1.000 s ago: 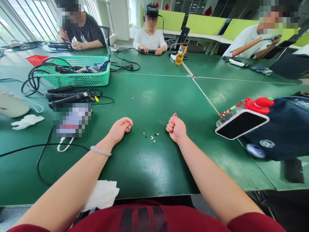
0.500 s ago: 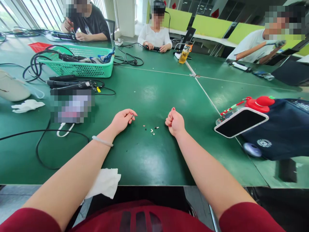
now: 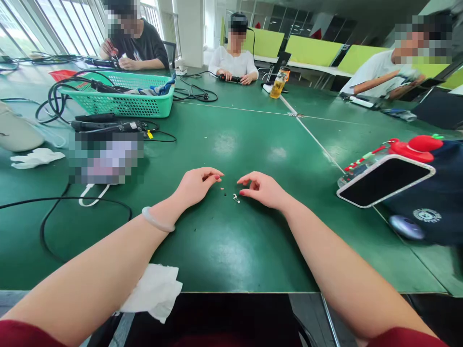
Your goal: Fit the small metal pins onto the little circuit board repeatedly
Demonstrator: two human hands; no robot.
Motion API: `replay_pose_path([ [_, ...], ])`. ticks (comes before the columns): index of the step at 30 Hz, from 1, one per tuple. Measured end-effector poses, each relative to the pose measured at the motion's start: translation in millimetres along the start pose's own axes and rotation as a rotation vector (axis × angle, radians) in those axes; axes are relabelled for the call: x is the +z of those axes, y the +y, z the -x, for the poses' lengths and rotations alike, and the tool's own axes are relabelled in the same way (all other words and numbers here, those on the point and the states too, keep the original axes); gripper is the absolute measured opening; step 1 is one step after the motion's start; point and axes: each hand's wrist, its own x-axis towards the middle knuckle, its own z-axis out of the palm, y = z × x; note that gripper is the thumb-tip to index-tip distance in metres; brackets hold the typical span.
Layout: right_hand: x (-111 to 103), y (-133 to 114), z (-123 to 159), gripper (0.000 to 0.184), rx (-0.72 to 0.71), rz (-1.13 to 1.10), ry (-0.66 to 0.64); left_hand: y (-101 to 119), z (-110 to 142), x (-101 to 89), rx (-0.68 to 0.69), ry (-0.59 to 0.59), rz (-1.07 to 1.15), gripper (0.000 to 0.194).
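My left hand (image 3: 200, 187) is over the green tabletop, its thumb drawn in against the fingers. Whatever lies between those fingertips is hidden. Across from it, my right hand (image 3: 262, 189) has its thumb and index finger apart, low over the table, with nothing visible in them. Just left of the right thumb lies a small silver metal piece (image 3: 236, 198). Close to the left fingertips are a tiny copper-coloured bit (image 3: 222, 188) and a tiny black bit (image 3: 225, 194).
A green basket (image 3: 159, 103) with cables and tools stands at the back left, black devices (image 3: 108, 126) before it. A propped phone (image 3: 385, 180) and a dark blue bag (image 3: 444, 193) are at right. Crumpled tissue (image 3: 155, 289) hangs at the front edge. Three people sit around the table.
Both hands have come closer together around the small parts. My right hand has gone from a fist to spread fingers. The small dark piece beside the silver one no longer shows.
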Motion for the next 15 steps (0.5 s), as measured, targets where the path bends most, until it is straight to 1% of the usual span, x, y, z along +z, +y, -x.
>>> replay_pose_path([
  [2,0.7,-5.0,1.8,0.018,-0.015,0.146,-0.025,3.8,2.3,2.8,-0.007,0.0,0.004,0.027],
  [4,2.3,-9.4,1.8,0.01,-0.011,0.227,-0.029,6.1,2.8,6.1,-0.032,0.015,0.008,0.027],
  [6,3.6,-12.9,1.0,0.009,0.004,0.27,-0.027,6.3,1.8,8.8,-0.058,0.021,0.021,0.028],
  [8,4.4,-15.1,0.8,0.009,0.014,0.266,-0.008,5.3,0.3,9.9,-0.073,0.007,0.071,0.03],
  [11,6.6,-16.3,1.9,0.011,0.04,0.13,0.064,4.9,0.2,8.4,-0.066,-0.045,0.182,0.033],
  [13,9.6,-17.2,2.8,0.01,0.079,-0.051,0.105,6.1,1.8,6.7,-0.058,-0.09,0.218,0.036],
  [15,13.4,-19.7,3.2,0.005,0.131,-0.282,0.128,7.8,3.8,5.8,-0.052,-0.127,0.224,0.036],
])
